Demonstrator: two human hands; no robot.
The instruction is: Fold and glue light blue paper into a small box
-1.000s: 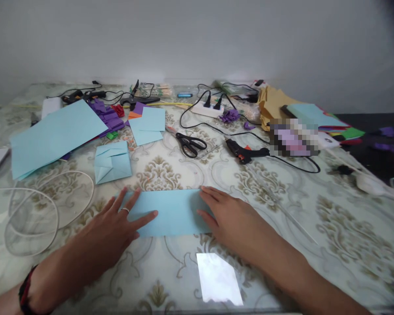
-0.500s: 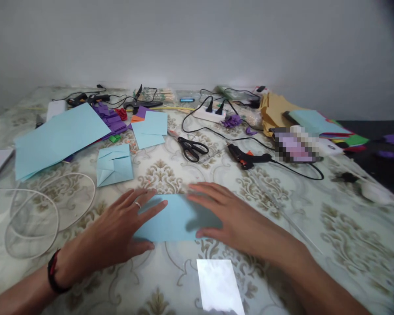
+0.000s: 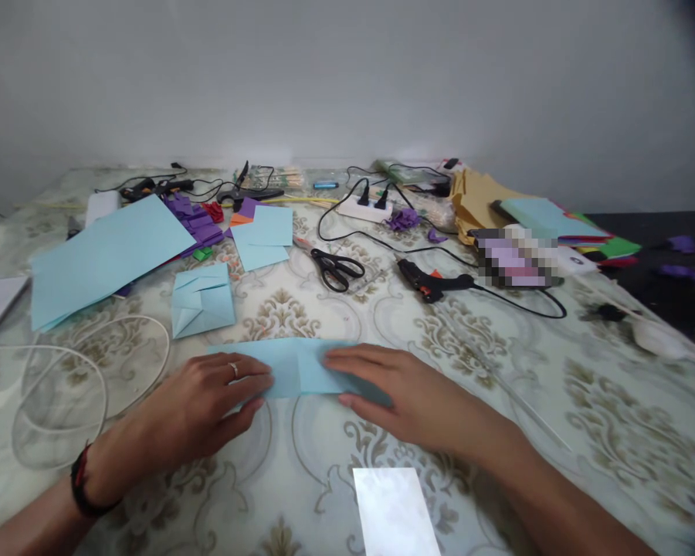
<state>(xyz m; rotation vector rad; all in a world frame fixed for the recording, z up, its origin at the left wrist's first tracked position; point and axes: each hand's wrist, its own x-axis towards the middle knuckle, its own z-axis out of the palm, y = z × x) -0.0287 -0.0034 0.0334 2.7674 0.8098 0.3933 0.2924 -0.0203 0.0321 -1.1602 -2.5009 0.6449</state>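
Note:
A light blue strip of paper [image 3: 293, 371] lies on the tablecloth, with a crease running across its middle. My left hand [image 3: 217, 394], with a ring and a dark bracelet, rests over its left part, fingers stretched out and close together. On its right part lies my right hand [image 3: 376, 382], fingers extended flat and thumb near the front edge. Parts of the strip are hidden under both hands. Behind my left hand sits a folded light blue paper piece [image 3: 202, 301].
Black-handled scissors [image 3: 337, 270] and a black glue gun [image 3: 434, 282] lie behind the strip. Large blue sheets [image 3: 110, 259] and a looped white cable [image 3: 101, 417] are at the left. A power strip [image 3: 364, 207] stands farther back. A white rectangle [image 3: 394, 510] shows near the front.
The blue paper now looks longer and narrower, with a middle crease showing. My left fingers have come together and down onto it; my right fingers have settled flatter.

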